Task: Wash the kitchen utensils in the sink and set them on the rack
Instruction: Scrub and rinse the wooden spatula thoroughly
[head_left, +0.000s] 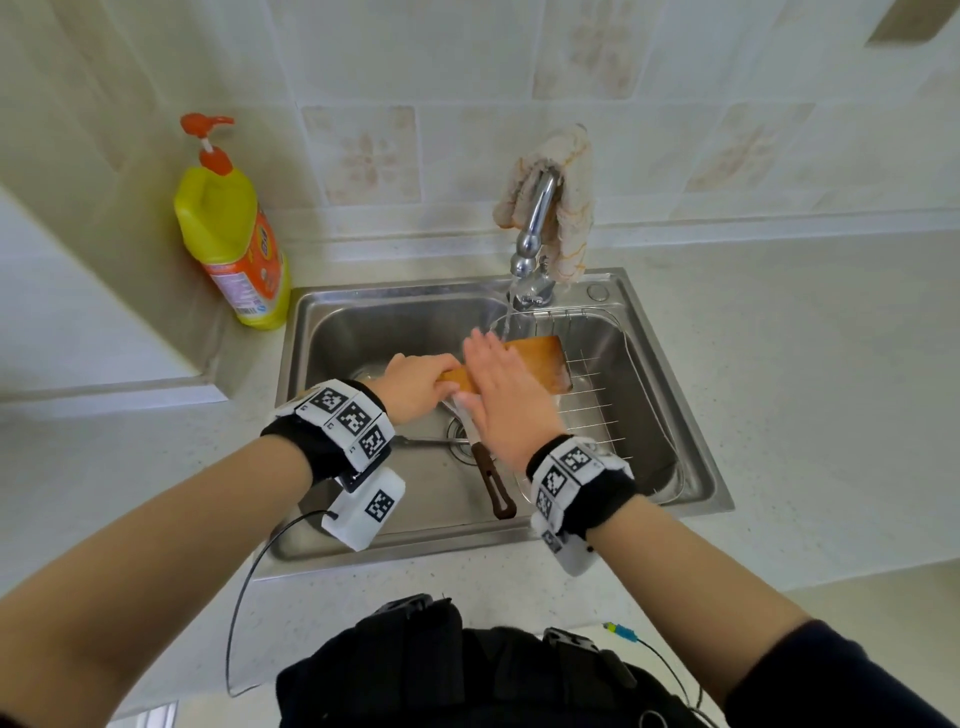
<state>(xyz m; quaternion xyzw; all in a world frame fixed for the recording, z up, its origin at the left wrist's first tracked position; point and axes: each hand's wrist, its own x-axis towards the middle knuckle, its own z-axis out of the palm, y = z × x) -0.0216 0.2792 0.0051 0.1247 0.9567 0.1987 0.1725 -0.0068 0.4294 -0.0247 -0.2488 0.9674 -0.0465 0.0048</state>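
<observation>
A wooden spatula is held level over the steel sink, its broad blade under the water running from the faucet. My left hand grips the spatula's handle end. My right hand lies flat on the spatula with its fingers stretched out. A knife with a dark brown handle lies in the sink bottom near the drain, beneath my hands. A thin metal utensil lies beside it, partly hidden by my left wrist. A wire rack sits in the sink's right half.
A yellow dish-soap bottle with an orange pump stands on the counter left of the sink. A cloth hangs over the faucet. Pale counter surrounds the sink, and a tiled wall rises behind it.
</observation>
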